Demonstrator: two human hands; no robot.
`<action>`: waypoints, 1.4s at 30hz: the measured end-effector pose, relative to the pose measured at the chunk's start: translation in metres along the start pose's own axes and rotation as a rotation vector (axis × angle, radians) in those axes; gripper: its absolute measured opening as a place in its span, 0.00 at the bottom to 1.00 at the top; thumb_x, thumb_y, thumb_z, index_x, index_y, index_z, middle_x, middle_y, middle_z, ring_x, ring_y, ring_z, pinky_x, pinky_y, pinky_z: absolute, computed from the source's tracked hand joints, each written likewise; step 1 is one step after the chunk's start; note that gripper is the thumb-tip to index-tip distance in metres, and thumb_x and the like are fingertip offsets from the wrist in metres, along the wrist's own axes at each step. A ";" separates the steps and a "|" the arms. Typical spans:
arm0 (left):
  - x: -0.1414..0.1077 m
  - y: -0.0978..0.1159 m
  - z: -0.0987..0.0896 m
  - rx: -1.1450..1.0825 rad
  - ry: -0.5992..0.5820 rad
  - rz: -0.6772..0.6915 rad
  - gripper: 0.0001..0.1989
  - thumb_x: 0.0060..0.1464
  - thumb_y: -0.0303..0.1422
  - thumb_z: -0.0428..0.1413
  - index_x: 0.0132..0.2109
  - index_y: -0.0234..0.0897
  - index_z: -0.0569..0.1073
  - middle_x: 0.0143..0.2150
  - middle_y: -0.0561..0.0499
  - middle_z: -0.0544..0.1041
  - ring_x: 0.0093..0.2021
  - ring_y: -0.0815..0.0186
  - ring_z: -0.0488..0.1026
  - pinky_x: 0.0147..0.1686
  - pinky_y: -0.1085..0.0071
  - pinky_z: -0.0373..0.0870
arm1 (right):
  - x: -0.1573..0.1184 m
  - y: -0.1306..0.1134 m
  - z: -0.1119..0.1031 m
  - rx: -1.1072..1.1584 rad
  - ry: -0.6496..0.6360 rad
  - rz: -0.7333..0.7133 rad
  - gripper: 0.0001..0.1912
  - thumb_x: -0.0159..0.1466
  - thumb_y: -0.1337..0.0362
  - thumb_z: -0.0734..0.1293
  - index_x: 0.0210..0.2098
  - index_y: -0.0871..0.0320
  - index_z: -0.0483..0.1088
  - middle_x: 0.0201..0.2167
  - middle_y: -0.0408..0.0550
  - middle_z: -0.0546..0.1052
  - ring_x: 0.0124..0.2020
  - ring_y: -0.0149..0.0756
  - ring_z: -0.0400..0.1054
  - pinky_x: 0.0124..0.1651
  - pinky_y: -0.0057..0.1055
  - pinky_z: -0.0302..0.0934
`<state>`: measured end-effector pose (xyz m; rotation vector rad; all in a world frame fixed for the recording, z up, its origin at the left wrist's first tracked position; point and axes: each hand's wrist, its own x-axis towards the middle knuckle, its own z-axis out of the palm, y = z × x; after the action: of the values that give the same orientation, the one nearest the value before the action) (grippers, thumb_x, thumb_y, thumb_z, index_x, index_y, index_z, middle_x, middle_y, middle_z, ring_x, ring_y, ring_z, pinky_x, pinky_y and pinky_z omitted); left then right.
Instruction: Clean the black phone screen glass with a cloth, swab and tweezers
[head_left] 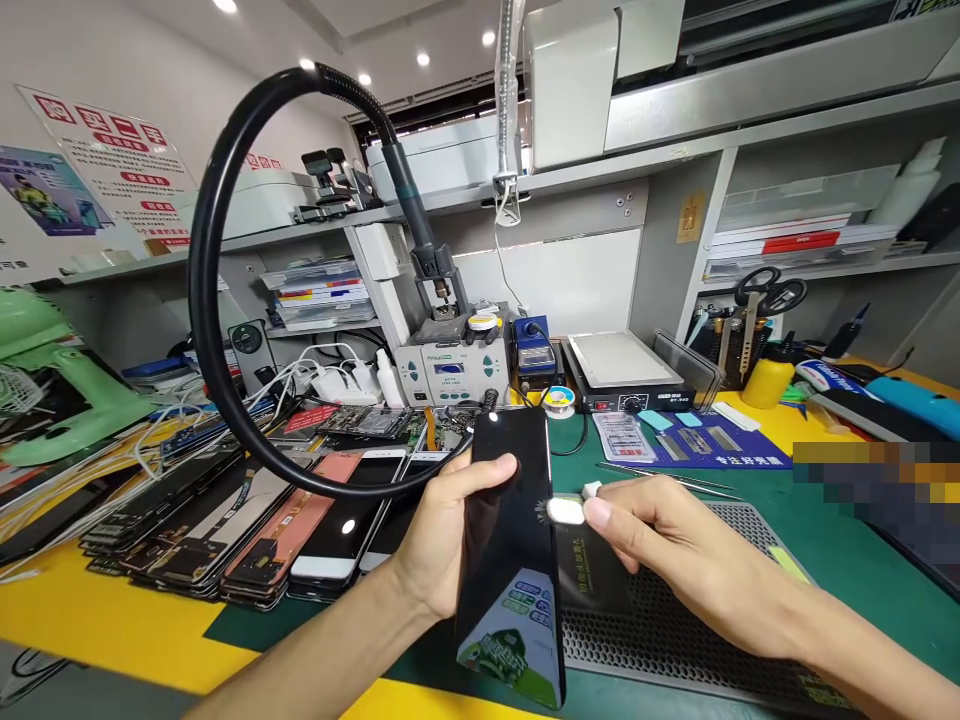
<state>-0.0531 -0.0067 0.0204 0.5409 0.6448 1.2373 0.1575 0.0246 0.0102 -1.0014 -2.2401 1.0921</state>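
Note:
My left hand is closed round a smartphone, with the thumb on its glossy black face. The phone stands nearly upright, and its lower part mirrors a green printed picture. In my right hand a small white brush is pinched between thumb and fingers. Its short dark bristles point left and lie at the phone's right edge; I cannot tell whether they touch it. Beneath both hands is a grey perforated mat on a green work mat. A dark card with gold lettering lies behind the brush.
A black hose loops from the hot air station close to my left hand. Phones and screens are stacked on the left. Tweezers, a heating plate and a yellow bottle are at the right and back.

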 end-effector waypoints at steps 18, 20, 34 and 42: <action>0.001 0.006 0.003 0.004 0.094 0.023 0.07 0.55 0.25 0.59 0.41 0.30 0.79 0.34 0.42 0.84 0.28 0.58 0.80 0.32 0.65 0.76 | -0.001 -0.006 0.006 -0.088 -0.009 -0.029 0.31 0.72 0.40 0.52 0.21 0.55 0.53 0.22 0.40 0.58 0.26 0.34 0.51 0.30 0.33 0.50; 0.002 0.005 0.001 0.016 0.100 0.034 0.08 0.54 0.25 0.60 0.42 0.31 0.79 0.34 0.43 0.84 0.29 0.58 0.81 0.32 0.66 0.76 | -0.001 -0.003 0.005 -0.125 -0.012 -0.041 0.30 0.72 0.41 0.52 0.22 0.55 0.53 0.22 0.40 0.58 0.25 0.33 0.51 0.30 0.33 0.49; -0.005 0.003 0.003 0.148 0.098 0.276 0.07 0.53 0.28 0.64 0.41 0.34 0.79 0.35 0.49 0.82 0.34 0.62 0.79 0.39 0.66 0.75 | 0.003 0.015 -0.007 -0.164 -0.020 0.013 0.31 0.70 0.38 0.53 0.22 0.55 0.52 0.22 0.40 0.56 0.24 0.33 0.48 0.26 0.33 0.46; -0.007 0.003 0.005 0.240 0.102 0.322 0.05 0.54 0.30 0.63 0.39 0.35 0.79 0.37 0.49 0.82 0.38 0.58 0.79 0.41 0.63 0.73 | 0.002 0.009 -0.001 -0.163 0.016 -0.050 0.30 0.71 0.41 0.54 0.20 0.54 0.54 0.21 0.40 0.57 0.23 0.33 0.49 0.25 0.33 0.47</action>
<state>-0.0528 -0.0129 0.0268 0.8082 0.8210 1.5064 0.1606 0.0301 0.0035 -1.0090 -2.3583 0.8893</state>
